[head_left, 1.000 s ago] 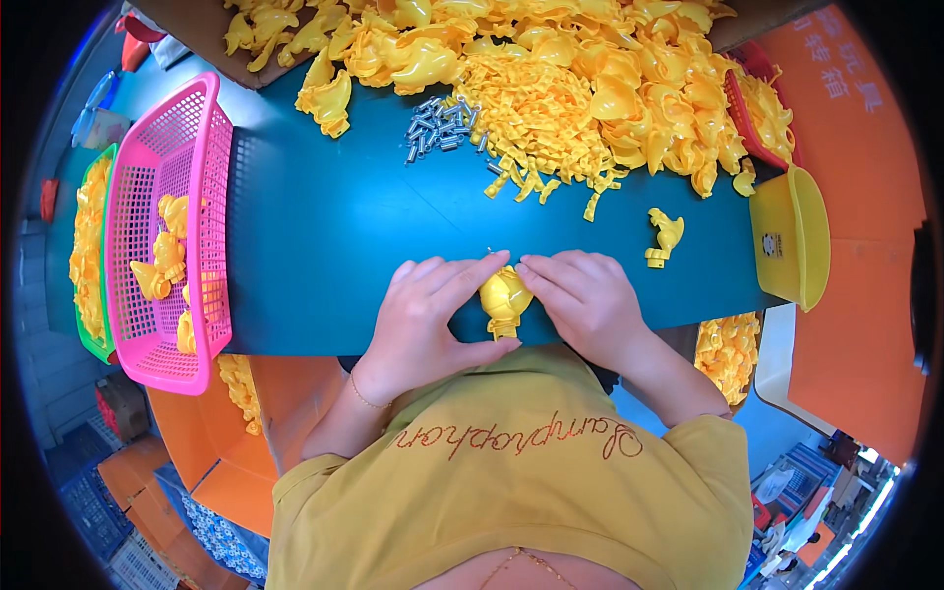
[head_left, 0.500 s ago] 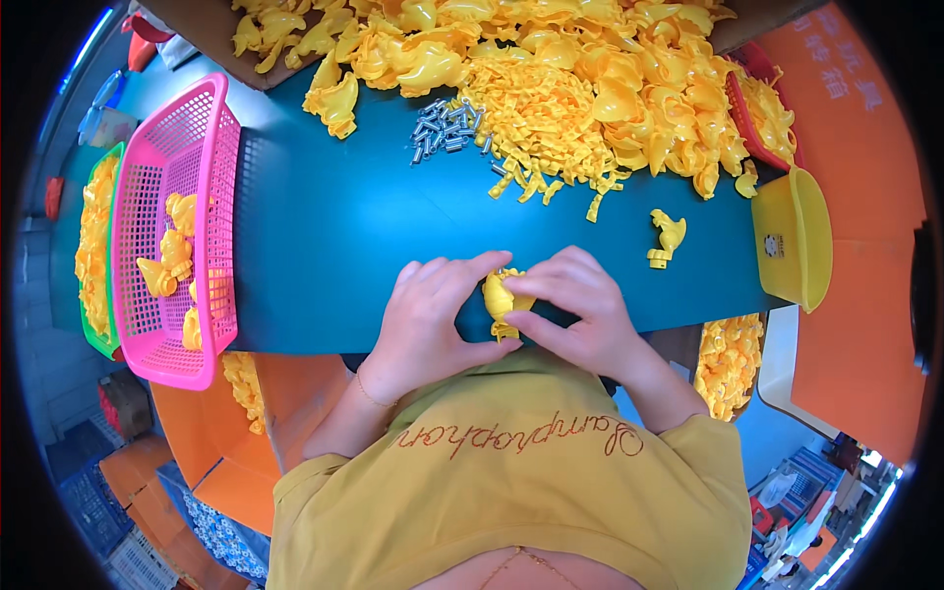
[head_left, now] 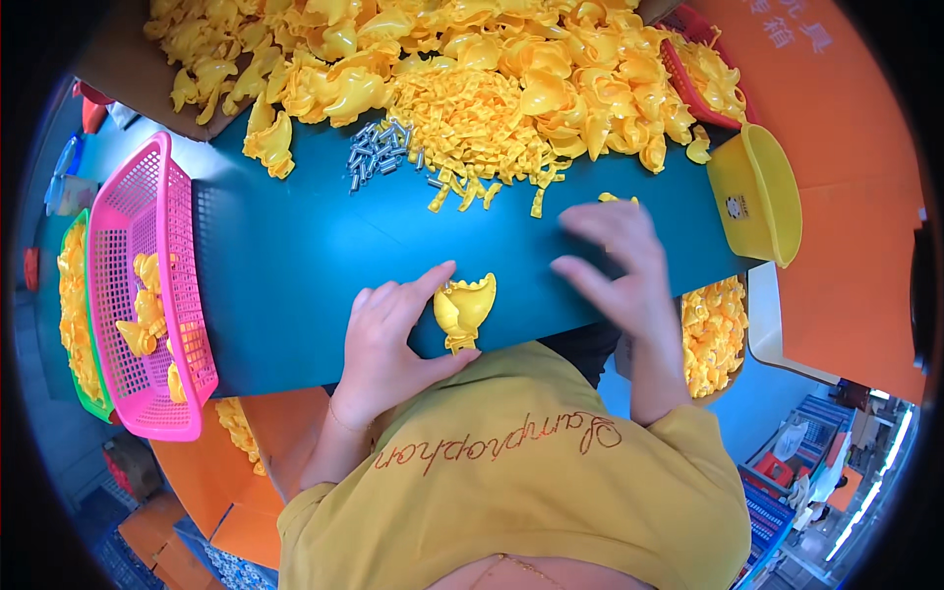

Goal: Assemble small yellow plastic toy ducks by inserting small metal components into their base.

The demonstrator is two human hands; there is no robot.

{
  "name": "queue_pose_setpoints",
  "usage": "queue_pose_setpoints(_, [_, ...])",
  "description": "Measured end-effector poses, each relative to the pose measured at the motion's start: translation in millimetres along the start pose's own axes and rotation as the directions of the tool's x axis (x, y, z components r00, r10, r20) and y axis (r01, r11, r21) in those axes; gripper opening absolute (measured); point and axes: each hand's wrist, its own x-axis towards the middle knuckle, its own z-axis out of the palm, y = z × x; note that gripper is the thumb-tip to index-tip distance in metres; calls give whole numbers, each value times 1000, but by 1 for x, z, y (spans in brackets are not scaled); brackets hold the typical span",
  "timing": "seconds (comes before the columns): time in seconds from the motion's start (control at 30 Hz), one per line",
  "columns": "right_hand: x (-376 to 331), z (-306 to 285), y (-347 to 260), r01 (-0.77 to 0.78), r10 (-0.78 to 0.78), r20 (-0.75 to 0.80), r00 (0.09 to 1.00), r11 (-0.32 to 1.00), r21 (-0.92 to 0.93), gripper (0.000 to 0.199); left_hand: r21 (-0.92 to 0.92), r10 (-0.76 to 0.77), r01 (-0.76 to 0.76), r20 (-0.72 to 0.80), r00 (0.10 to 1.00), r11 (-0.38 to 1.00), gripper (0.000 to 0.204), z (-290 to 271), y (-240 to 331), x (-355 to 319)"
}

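Observation:
My left hand (head_left: pixel 393 329) pinches a yellow plastic toy half-shell (head_left: pixel 462 310) between index fingertip and thumb, at the near edge of the table. Its hollow side with a toothed rim faces up. Off to the right, my right hand (head_left: pixel 619 261) is apart from it, thumb and fingers spread with nothing between them, slightly blurred. Just beyond those fingers lies another yellow toy piece (head_left: pixel 612 198), mostly hidden by the hand.
Beyond are small metal cylinders (head_left: pixel 379 152), small yellow strips (head_left: pixel 472 108) and heaped yellow shells (head_left: pixel 560 88). A pink basket (head_left: pixel 162 295) with yellow figures stands left, a yellow bin (head_left: pixel 777 197) right, and a red basket (head_left: pixel 703 93) far right on the blue-green table (head_left: pixel 295 256).
My right hand has left the yellow toy piece and moved right, toward the loose one, with its fingers opening. My left hand keeps the half-shell. The whole view has shifted and turned.

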Motion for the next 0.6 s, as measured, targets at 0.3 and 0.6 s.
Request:
queue_pose_setpoints(0.3, [-14,-38,45,-447,418,203,885,886,121,72,-13,-6,6,3,1000,1000,91,-3,0,2])
queue_pose_setpoints(0.6, [-11,15,-19,-307,164,287,944,757,576,77,-28,-13,14,20,1000,999,91,-4,3,3])
